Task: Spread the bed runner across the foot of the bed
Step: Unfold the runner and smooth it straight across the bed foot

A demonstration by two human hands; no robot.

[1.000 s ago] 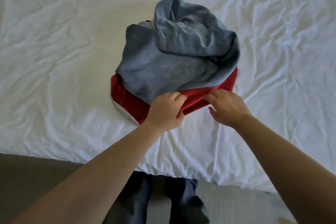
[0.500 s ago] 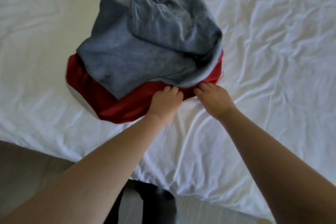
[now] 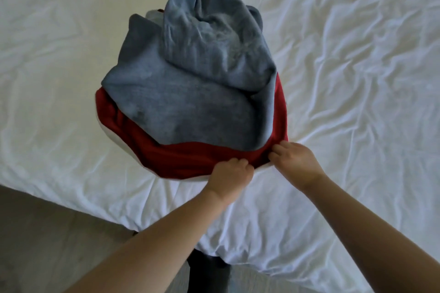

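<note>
The bed runner (image 3: 190, 102) lies bunched in a heap on the white bed (image 3: 357, 78), near its foot edge. Its top is grey-blue fabric; a red layer with a white underside shows along the near and left rim. My left hand (image 3: 232, 177) pinches the red edge at the heap's near side. Just to its right, my right hand (image 3: 294, 162) grips the same red edge at the near right corner. Both forearms reach in from the bottom of the view.
The wrinkled white sheet covers the bed on all sides of the heap. The bed's foot edge (image 3: 166, 228) runs diagonally from left to lower right. Grey floor (image 3: 47, 245) lies below it, with my dark trouser leg (image 3: 207, 273) against the mattress.
Both hands keep hold of the red edge and have drawn slightly toward the foot edge. The view has shifted, so the heap sits more central and the red rim shows more.
</note>
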